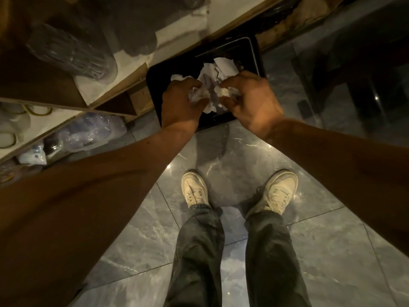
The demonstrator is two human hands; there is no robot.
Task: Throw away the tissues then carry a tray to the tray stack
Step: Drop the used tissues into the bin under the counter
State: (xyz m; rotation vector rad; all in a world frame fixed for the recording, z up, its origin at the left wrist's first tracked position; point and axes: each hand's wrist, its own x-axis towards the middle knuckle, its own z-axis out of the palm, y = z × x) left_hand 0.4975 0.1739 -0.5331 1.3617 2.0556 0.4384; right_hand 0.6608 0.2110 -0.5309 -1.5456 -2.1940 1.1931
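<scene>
A black tray (254, 52) lies low against the base of the counter, ahead of my feet. Crumpled white tissues (218, 69) are heaped on it. My left hand (179, 103) reaches over the tray's near left part, its fingers curled around a wad of tissue. My right hand (250, 100) comes in from the right, its fingers pinching another crumpled tissue. Both hands hide the near half of the tray. No bin and no tray stack are in view.
A counter with a white top (177, 25) runs diagonally at the upper left, with a clear ribbed container (73, 52) on it. Shelves (44, 125) below hold plastic-wrapped items. The floor is grey marble tile (232, 156). My white shoes (281, 191) stand behind the tray.
</scene>
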